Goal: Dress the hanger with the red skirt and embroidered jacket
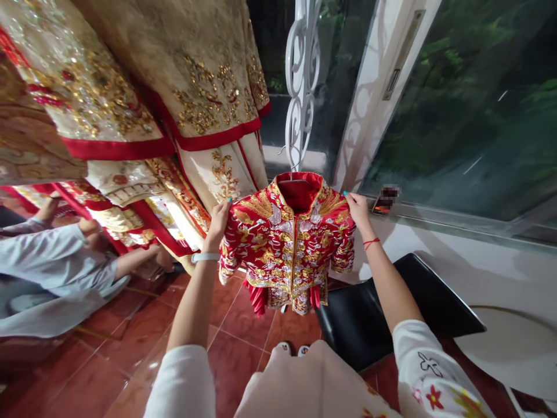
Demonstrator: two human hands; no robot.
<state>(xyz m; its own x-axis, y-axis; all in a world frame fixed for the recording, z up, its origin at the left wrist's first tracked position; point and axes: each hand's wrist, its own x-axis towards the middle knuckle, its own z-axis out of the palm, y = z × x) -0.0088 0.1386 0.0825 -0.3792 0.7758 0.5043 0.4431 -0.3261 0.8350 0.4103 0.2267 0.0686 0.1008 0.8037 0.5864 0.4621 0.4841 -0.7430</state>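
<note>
A red jacket (287, 244) with dense gold and silver embroidery and a stand collar hangs in front of me on a metal hanger (293, 174). Its front is closed, and red cloth shows below the hem at both sides. My left hand (220, 219) pinches the jacket at the shoulder on the left of the view. At the opposite shoulder, my right hand (357, 209) grips the fabric too. Both arms reach forward, so the shoulders are spread apart. The hanger's hook rises beside a white scrolled metal post (300, 87); I cannot tell whether it hangs there.
Long cream robes (217, 87) with gold embroidery and red borders hang at the left. Beyond the jacket's right side stands a black chair (361, 319). A phone (386, 200) lies on the window ledge. A person in light clothing (65, 267) appears at the far left, above red tiles (243, 325).
</note>
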